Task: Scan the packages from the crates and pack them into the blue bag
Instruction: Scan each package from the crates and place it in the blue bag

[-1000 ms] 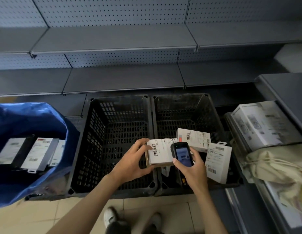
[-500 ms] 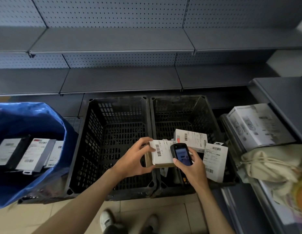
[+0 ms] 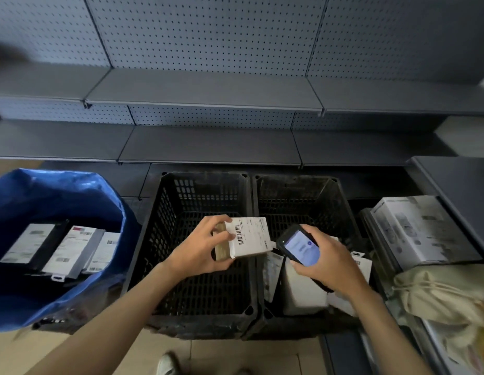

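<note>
Head view, the only one. Your left hand (image 3: pixel 200 250) grips a white package (image 3: pixel 249 236): fingers curled over its far edge, thumb clamped on the near edge. The barcode label faces up. The package is in the air above the right side of the left crate (image 3: pixel 203 180), close to the shared wall with the right crate (image 3: pixel 297 181).

Your right hand (image 3: pixel 327 263) is wrapped round the scanner (image 3: pixel 299 246), fingers closed on its body. The screen is lit blue and tilted toward you. The scanner is just right of the held package; I can't tell whether they touch.

More packages (image 3: pixel 303 290) lie in the right crate under your right hand, blurred.

The blue bag (image 3: pixel 73 190) stands open to the left of the crates. Inside are several flat packages (image 3: pixel 70 249) side by side, labels up.

On the right there's a large white box (image 3: pixel 414 228) on a ledge, with a beige cloth bag (image 3: pixel 438 290) in front of it. Grey shelves (image 3: pixel 208 144) and pegboard are behind the crates. One shoe (image 3: pixel 166 365) shows at the bottom edge.
</note>
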